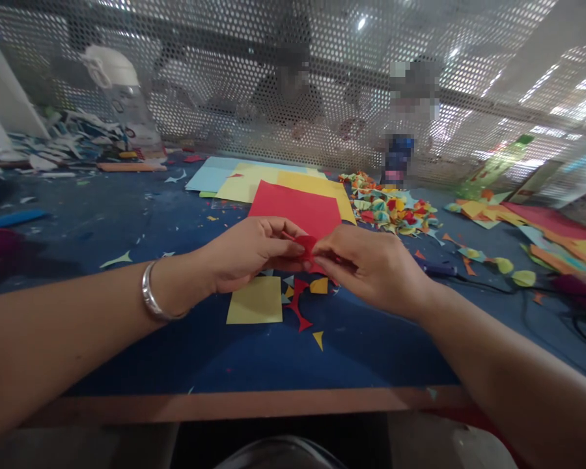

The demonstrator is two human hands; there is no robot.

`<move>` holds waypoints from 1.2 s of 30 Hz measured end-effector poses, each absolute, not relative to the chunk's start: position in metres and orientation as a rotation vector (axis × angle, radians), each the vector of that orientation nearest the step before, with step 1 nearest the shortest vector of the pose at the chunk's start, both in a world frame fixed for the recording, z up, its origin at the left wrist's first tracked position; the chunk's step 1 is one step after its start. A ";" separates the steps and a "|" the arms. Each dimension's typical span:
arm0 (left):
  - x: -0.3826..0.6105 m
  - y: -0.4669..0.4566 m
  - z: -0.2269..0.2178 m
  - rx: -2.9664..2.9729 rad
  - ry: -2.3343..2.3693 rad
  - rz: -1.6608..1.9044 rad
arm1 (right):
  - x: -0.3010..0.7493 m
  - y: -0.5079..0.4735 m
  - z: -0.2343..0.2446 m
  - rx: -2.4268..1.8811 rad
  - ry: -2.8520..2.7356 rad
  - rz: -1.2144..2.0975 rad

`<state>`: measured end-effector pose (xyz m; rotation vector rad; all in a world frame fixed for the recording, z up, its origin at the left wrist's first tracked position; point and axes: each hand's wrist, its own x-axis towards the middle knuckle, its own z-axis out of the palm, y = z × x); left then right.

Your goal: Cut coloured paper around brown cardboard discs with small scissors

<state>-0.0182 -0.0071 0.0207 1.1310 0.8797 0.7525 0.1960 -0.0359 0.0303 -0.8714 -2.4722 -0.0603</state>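
My left hand (247,254) and my right hand (371,264) meet above the blue table (127,228), and both pinch a small red paper piece (306,246) between fingertips. A silver bangle (152,294) sits on my left wrist. Just below the hands lie a yellow paper square (254,300), a jagged red offcut (297,305) and small yellow scraps (318,286). Behind the hands lies a red sheet (295,207) on top of yellow sheets (254,182) and a light blue sheet (209,174).
A pile of small folded multicoloured paper pieces (393,212) sits at the back right. More coloured sheets (557,241) lie far right, with a dark tool and black cable (483,280). A perforated metal screen (293,78) stands behind; people sit beyond it. A white bottle (122,98) and paper scraps (63,143) are back left.
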 end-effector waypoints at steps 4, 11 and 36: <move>-0.018 -0.010 0.019 1.222 0.854 0.766 | 0.195 -0.035 0.031 -0.921 -2.387 0.022; -0.018 -0.014 0.018 1.586 0.860 0.802 | 0.193 -0.034 0.033 -1.033 -2.283 0.241; -0.017 -0.013 0.019 1.510 0.856 0.836 | 0.192 -0.033 0.033 -1.145 -2.204 0.441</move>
